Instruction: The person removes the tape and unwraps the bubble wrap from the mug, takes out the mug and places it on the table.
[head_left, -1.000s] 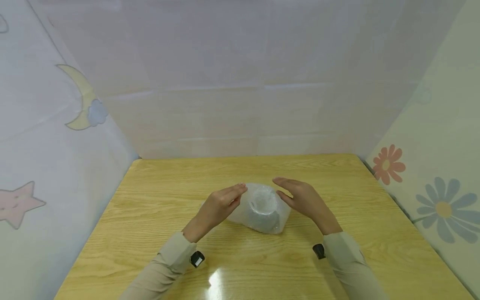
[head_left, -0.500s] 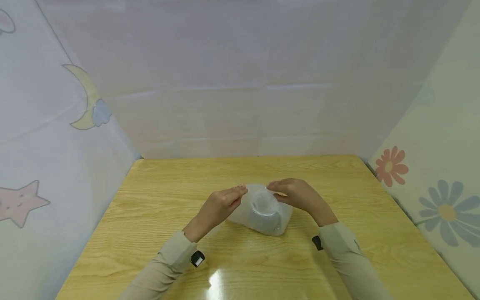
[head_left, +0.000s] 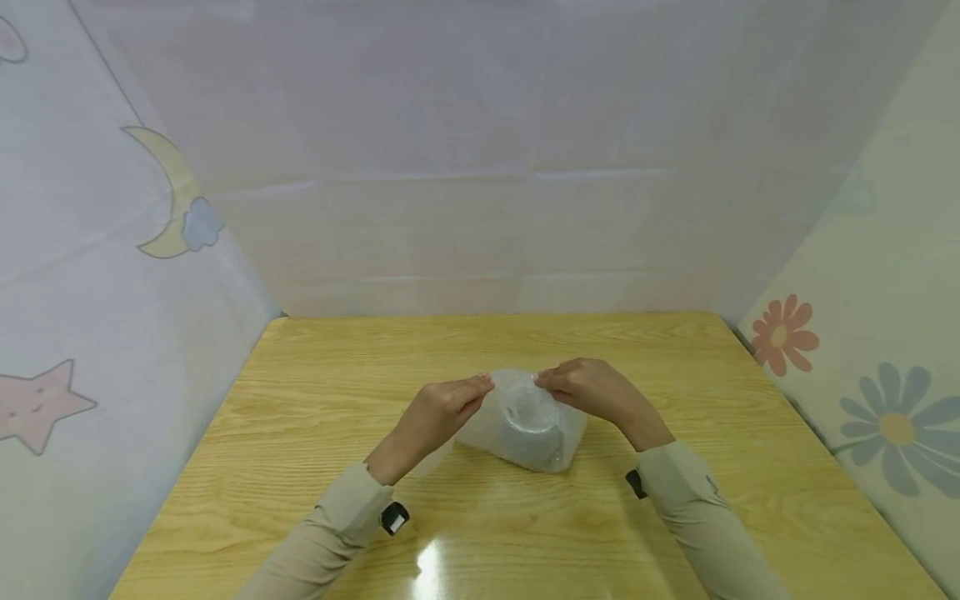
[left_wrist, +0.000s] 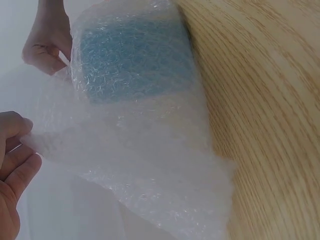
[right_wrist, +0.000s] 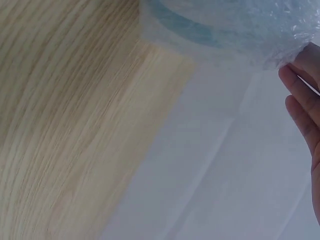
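Note:
A sheet of clear bubble wrap lies bunched round a blue, round-sided object on the table. In the head view a ring-shaped rim shows through the plastic; what kind of thing it is cannot be told. At the wrap's left side, my left hand pinches a loose edge between thumb and fingers, as the left wrist view also shows. My right hand pinches the wrap at its upper right, close to the wrapped object. From the right wrist, the fingertips meet the crinkled plastic.
The wood-grain table extends around the wrap on all sides. Behind it stands a pale sheet wall, with patterned side walls bearing a moon at left and flowers at right.
My right hand has moved left onto the bubble wrap, and its spread thumb and fingers have closed into a pinch. The left hand has stayed nearly still.

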